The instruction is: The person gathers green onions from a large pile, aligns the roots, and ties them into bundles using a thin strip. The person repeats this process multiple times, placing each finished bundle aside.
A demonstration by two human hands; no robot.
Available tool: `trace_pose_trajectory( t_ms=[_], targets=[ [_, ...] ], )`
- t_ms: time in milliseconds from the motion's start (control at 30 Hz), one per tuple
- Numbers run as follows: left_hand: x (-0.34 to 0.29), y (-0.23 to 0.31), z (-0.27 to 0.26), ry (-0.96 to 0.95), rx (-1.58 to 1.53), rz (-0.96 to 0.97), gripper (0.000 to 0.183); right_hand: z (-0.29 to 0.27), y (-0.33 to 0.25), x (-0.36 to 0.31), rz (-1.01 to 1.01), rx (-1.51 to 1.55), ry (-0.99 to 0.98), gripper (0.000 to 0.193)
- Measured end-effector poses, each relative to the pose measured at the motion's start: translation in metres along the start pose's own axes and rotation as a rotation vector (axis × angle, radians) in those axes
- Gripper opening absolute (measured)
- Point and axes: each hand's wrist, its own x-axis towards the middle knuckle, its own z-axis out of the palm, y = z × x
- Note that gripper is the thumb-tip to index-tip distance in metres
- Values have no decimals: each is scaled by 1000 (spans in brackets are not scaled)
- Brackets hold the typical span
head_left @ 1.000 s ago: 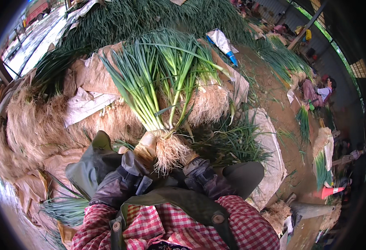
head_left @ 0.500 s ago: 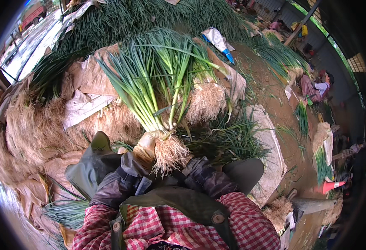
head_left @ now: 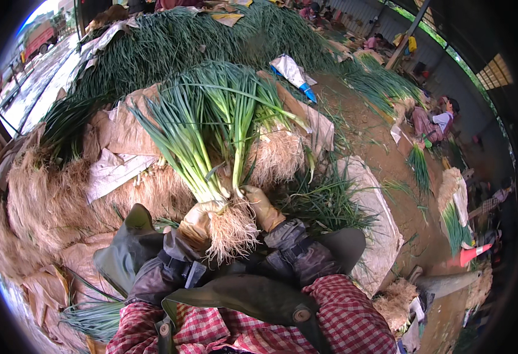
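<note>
A bunch of spring onions [head_left: 197, 168] leans away from me, its green leaves fanned out over the pile and its pale stringy roots [head_left: 234, 229] hanging toward my lap. My left hand [head_left: 197, 222], in a yellowish glove, is closed around the white stem bases from the left. My right hand [head_left: 262, 207], gloved alike, closes on the right side of those bases, just above the roots; its fingertips are partly hidden by the stems. Close by on the right rests another bundle with a thick root mass [head_left: 276, 154].
Many rooted bunches [head_left: 46, 194] are heaped at the left, over brown sheets [head_left: 126, 124]. Loose green leaves [head_left: 329, 203] and a pale sack [head_left: 371, 224] lie at my right. A white-and-blue bag [head_left: 294, 75] sits farther off. A seated person [head_left: 439, 123] and an orange cone [head_left: 475, 253] are at far right.
My right hand has come up from behind the hanging roots to the stem bases. My left hand still holds the bunch. The whole view has shifted slightly.
</note>
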Motion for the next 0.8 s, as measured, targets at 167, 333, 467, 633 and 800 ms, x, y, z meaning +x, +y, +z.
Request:
trace_pose_trajectory(
  t_ms=[167,333,467,633,800],
  targets=[
    [-17,2,16,79,10,-8,32,3,-6,13,35,76,11,19],
    [-37,27,15,-44,-54,-64,33,6,-47,18,15,-164,448,17],
    [-29,19,-2,194,-69,-41,26,26,-45,-2,-173,-561,126,22],
    [-16,0,-8,252,-21,-25,22,43,-27,2,-371,-967,79,27],
    [-17,4,-2,231,-42,20,23,43,-39,25,-105,-86,155,17]
  ],
)
